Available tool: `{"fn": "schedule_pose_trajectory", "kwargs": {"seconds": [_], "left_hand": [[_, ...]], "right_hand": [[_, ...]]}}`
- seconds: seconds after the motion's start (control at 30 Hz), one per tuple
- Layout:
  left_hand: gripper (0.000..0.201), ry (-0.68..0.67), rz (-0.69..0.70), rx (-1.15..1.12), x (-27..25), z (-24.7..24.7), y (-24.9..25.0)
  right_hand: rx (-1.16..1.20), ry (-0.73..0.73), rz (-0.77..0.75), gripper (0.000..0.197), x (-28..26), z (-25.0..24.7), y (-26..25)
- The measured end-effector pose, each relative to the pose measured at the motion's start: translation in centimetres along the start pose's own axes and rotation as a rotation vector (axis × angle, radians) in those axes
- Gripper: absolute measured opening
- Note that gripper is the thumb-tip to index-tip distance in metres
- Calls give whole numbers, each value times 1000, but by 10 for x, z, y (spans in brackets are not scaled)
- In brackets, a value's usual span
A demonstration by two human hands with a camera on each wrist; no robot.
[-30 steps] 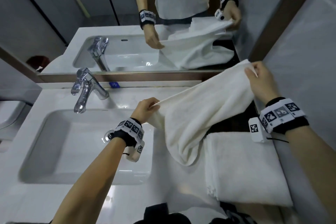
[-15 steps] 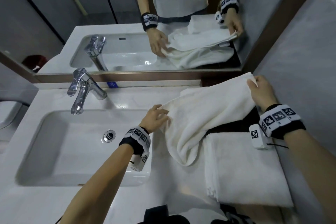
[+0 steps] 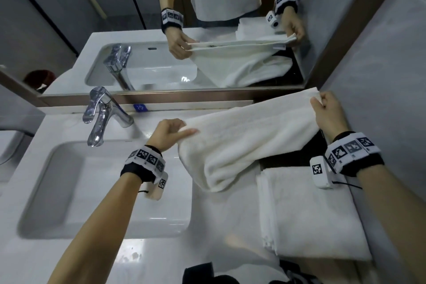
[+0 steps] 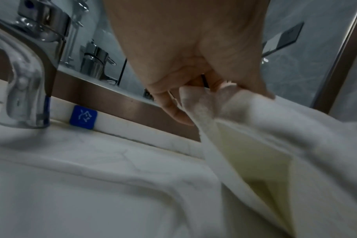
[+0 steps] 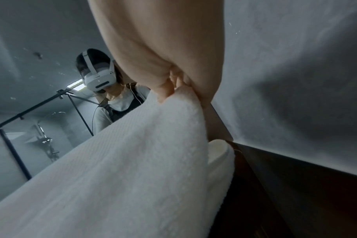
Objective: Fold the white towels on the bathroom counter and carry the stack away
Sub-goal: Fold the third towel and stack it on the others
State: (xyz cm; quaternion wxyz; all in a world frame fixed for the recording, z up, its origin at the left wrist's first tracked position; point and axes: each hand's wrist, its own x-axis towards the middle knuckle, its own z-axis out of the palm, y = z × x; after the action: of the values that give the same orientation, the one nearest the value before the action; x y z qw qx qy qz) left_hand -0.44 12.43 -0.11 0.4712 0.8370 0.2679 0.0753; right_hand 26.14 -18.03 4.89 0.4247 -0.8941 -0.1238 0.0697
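Note:
A white towel (image 3: 244,140) hangs doubled over above the counter, stretched between my two hands. My left hand (image 3: 171,132) pinches its left corners beside the basin; the left wrist view shows the towel (image 4: 275,145) gathered in that hand (image 4: 194,96). My right hand (image 3: 327,110) pinches the right corners up by the wall, and the right wrist view shows the fingers (image 5: 165,90) closed on the towel (image 5: 132,169). The lower fold sags onto the counter. A folded white towel (image 3: 309,214) lies flat on the counter at the right, below my right wrist.
A white basin (image 3: 39,210) with a chrome tap (image 3: 101,117) fills the left of the marble counter (image 3: 219,226). A mirror (image 3: 69,18) runs along the back edge. A grey wall (image 3: 380,76) closes the right side. Dark clothing (image 3: 202,274) shows at the near edge.
Both hands have pulled the towel taut and level, with my left hand moving up and left. The hanging part has shortened into a doubled fold. The folded towel has not moved.

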Motion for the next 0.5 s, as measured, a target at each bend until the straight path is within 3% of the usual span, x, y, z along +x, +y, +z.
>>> {"fn": "schedule_pose_trajectory", "kwargs": {"seconds": [0.17,0.23,0.3,0.37,0.43,0.5], "left_hand": [[42,-363,-77,480,-11,28,-17],[43,-437,-96,527,-19,44,-22],[38,-410,-84,445,-23,50,-30],[16,-332,-75,234,-25,46,-29],[27,-257,-108,91,-24,42,-30],[19,-187,-144,86,-23,42,-28]], "right_hand": [[0,19,43,26,4,6,3],[-1,26,48,27,7,3,4],[-26,27,45,27,10,-1,5],[-49,35,40,28,13,-4,6],[-51,36,45,28,14,-5,7],[-51,19,48,28,14,-3,7]]}}
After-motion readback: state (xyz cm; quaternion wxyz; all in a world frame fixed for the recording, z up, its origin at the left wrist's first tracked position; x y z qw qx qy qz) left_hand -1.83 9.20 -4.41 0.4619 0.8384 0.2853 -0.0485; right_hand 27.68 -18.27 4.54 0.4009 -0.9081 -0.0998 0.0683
